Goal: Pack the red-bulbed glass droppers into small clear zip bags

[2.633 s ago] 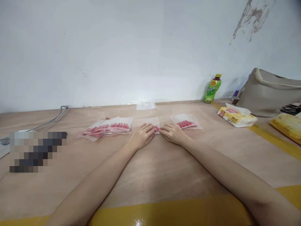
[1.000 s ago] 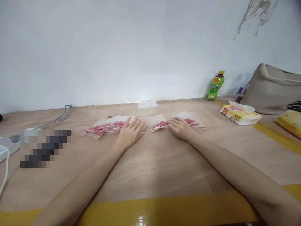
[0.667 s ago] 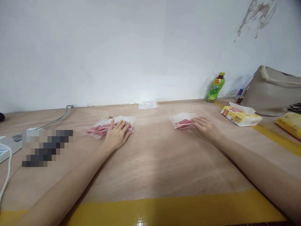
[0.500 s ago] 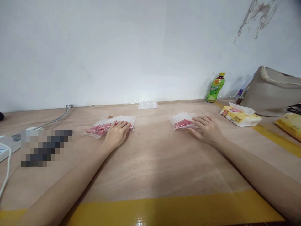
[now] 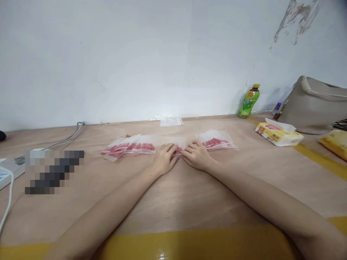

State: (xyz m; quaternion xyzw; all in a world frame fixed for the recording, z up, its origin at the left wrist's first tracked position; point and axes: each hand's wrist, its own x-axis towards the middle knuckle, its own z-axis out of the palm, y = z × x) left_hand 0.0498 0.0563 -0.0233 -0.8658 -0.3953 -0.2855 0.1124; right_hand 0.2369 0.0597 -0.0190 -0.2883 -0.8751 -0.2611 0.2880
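Two bare hands are laid on one small clear bag (image 5: pixel 177 145) of red pieces, roughly at the middle of the table (image 5: pixel 173 195). Largest in view is the table itself, a pale board edged with yellow tape (image 5: pixel 189 245) along its near side. Beyond the bag, at the table's far right, a beige handbag (image 5: pixel 314 104) is seen, with a yellow tissue pack (image 5: pixel 279 134) in front of it and a green bottle (image 5: pixel 248 102) to its left by the wall. To the left of the bag a fanned pile of filled bags (image 5: pixel 126 148) is spread; to its right a smaller stack (image 5: pixel 217 141) is set. Behind the bag, against the wall, an empty bag (image 5: pixel 171 121) is lying. Far left of the bag a grey cable (image 5: pixel 67 136) is run.

The left hand (image 5: pixel 165 159) is rested palm down, its fingers (image 5: pixel 171 148) stretched and slightly spread, pressed flat on the bag's near left edge. The right hand (image 5: pixel 196 156) is held likewise at the right edge, its fingers (image 5: pixel 189 147) loosely curled, tips nearly met with the left ones. Nothing is gripped; whether the bag is pinched cannot be told.
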